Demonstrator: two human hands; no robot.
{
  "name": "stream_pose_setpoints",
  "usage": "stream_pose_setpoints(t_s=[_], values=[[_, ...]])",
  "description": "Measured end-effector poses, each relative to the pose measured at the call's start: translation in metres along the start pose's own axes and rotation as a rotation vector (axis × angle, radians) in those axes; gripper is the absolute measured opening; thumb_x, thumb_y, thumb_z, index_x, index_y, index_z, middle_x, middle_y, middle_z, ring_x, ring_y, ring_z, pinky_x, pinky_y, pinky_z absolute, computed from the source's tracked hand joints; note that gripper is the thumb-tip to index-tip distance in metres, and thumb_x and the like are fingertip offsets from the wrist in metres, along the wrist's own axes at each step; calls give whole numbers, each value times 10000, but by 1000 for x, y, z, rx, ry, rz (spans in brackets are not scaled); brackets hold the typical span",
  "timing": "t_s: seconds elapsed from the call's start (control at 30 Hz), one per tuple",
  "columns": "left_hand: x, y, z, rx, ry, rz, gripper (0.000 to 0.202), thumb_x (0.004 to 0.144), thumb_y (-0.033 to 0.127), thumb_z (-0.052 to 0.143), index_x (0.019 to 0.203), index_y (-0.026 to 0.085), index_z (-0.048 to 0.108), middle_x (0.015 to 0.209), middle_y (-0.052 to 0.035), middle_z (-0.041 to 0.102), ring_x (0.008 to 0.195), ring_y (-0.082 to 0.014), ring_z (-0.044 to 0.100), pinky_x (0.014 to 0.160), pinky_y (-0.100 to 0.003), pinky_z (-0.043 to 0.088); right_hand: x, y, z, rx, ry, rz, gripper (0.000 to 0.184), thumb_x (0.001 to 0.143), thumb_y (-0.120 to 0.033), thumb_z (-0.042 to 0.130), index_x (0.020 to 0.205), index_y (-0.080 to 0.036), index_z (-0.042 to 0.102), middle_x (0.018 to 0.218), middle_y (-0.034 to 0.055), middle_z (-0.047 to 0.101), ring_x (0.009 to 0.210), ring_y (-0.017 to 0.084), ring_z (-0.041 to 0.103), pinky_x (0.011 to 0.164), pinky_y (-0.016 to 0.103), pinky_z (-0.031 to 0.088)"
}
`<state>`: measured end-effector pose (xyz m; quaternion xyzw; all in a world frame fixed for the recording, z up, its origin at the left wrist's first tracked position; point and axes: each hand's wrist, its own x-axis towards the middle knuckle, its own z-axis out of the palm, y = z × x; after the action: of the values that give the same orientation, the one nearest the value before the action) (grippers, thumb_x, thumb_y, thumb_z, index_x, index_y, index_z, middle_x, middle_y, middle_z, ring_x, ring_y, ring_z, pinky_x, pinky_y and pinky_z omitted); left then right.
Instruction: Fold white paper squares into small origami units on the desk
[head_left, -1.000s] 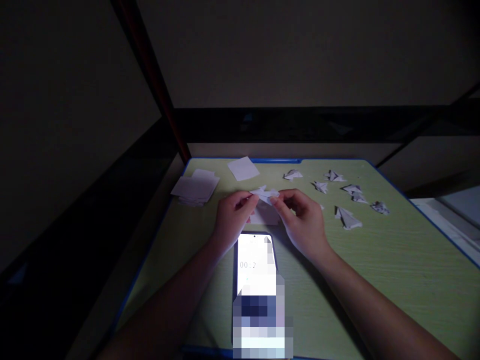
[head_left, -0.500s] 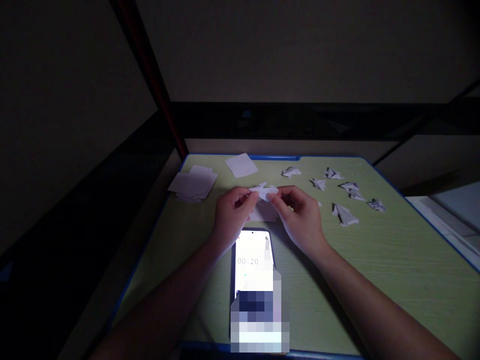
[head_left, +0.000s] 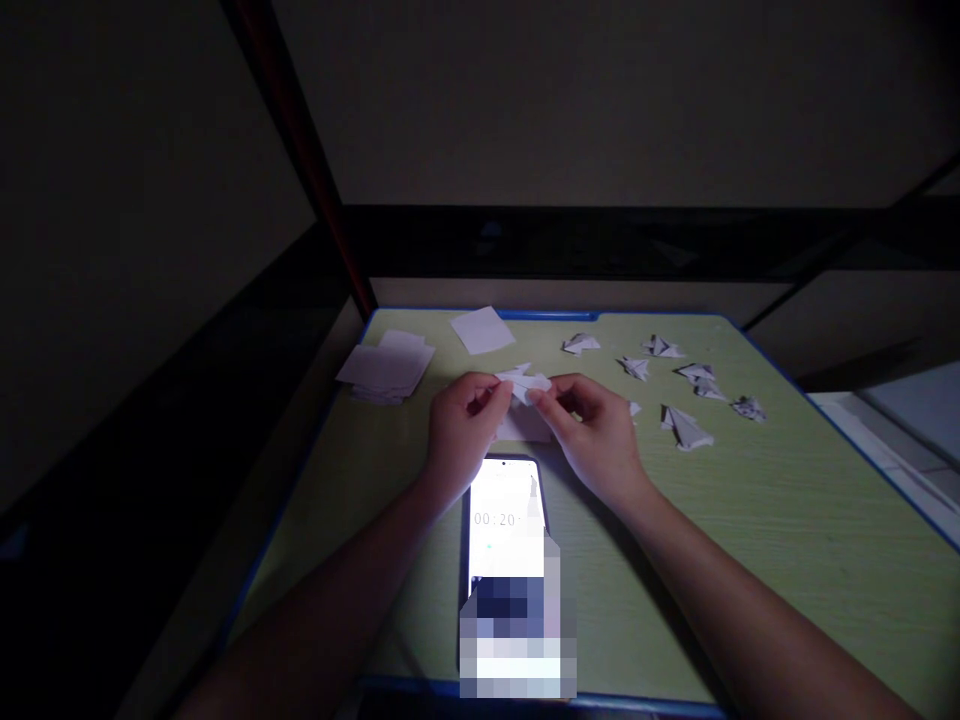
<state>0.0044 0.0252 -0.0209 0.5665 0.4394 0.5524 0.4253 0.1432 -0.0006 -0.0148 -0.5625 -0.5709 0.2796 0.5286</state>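
Between my hands, above the middle of the table, is a small piece of folded white paper (head_left: 525,383) with pointed flaps. My left hand (head_left: 466,425) pinches its left end between thumb and fingers. My right hand (head_left: 596,425) grips the right end, its thumb pressed on the near side. Beneath the hands lies a flat sheet of paper (head_left: 525,428), partly covered by them. A lit phone (head_left: 506,500) rests just in front, its screen reading 00:20; its lower part is pixelated.
A stack of paper sheets (head_left: 386,368) lies at the table's left, and a single square sheet (head_left: 482,330) at the back. Several folded paper pieces (head_left: 686,428) are scattered on the right. The green table (head_left: 787,520) has a blue rim; walls stand behind and to the left.
Both hands keep hold of the folded paper, which has turned slightly. My right thumb has shifted a little to the left along it. The whole view has drifted slightly.
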Motion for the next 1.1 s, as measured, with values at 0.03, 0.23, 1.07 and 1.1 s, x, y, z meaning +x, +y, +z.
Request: stream_pose_setpoints(t_s=[0.03,0.23,1.07,1.1], values=[[0,0,0,-1,1,-2,168,769,279,610,643,172,579,443,61,465,382,-57,405,359,-172,332,0,0,0,1,-2,-1,169,795,-314,648,724,-166,612,630,-19,563,544,100,457,516,256,330],[0,-1,0,12,20,-15,166,770,283,615,653,169,586,450,59,472,391,-58,418,372,-175,330,-1,0,1,-26,10,-17,184,797,-320,651,710,-163,608,616,-23,555,533,98,444,515,255,328],[1,2,-1,29,-94,-121,232,759,327,598,601,161,567,476,48,472,410,-61,405,382,-176,309,-1,2,4,57,22,3,197,789,-336,654,711,-160,613,607,-19,560,530,97,444,512,249,329],[0,2,-1,28,-99,-123,227,758,327,599,607,160,573,478,48,473,413,-61,405,382,-175,309,-1,2,4,59,22,1,196,790,-337,653,713,-160,615,609,-18,563,531,98,446,511,249,329]])
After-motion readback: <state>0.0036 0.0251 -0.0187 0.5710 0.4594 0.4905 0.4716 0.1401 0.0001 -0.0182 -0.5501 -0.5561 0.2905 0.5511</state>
